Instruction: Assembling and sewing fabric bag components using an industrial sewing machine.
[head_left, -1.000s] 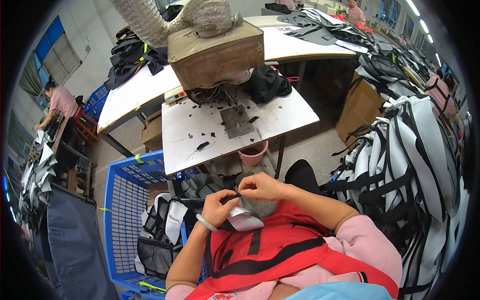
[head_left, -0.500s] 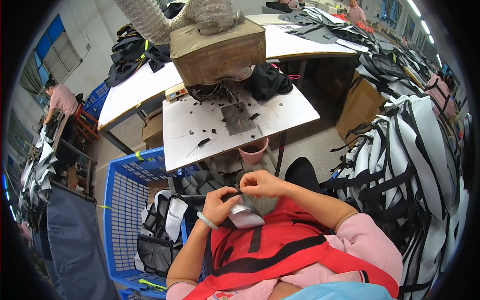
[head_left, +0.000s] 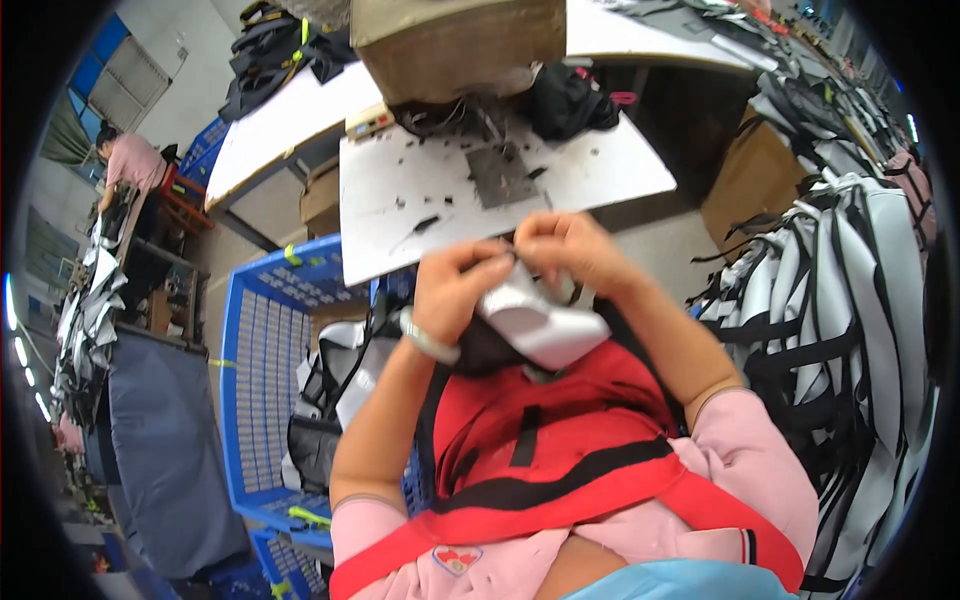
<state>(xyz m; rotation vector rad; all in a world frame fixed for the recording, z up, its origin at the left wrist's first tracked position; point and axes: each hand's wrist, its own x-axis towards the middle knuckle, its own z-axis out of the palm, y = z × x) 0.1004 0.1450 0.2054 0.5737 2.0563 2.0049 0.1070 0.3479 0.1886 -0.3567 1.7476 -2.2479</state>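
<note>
A white and black fabric piece [head_left: 550, 330] hangs between my hands over my red apron [head_left: 560, 400]. My left hand [head_left: 455, 285], with a pale bangle [head_left: 428, 338] at the wrist, is closed on its upper edge. Right beside it my right hand [head_left: 572, 250] pinches the same edge, with the fingertips of both hands nearly meeting. Motion blurs the fingers and the cloth a little. Just beyond my hands is a white sewing table [head_left: 385, 235] with a metal plate [head_left: 500, 178] and scattered black scraps.
A blue plastic basket [head_left: 235, 400] with grey and black fabric pieces stands at my left. Piled white and black pieces [head_left: 860, 300] hang at my right, near a cardboard box [head_left: 750, 180]. A brown metal housing [head_left: 460, 50] covers the table's back. Another person [head_left: 135, 160] works far left.
Both hands have lifted the fabric piece up and away from my lap, toward the table edge. More of its white side shows. The whole view has shifted, with the table now higher in it.
</note>
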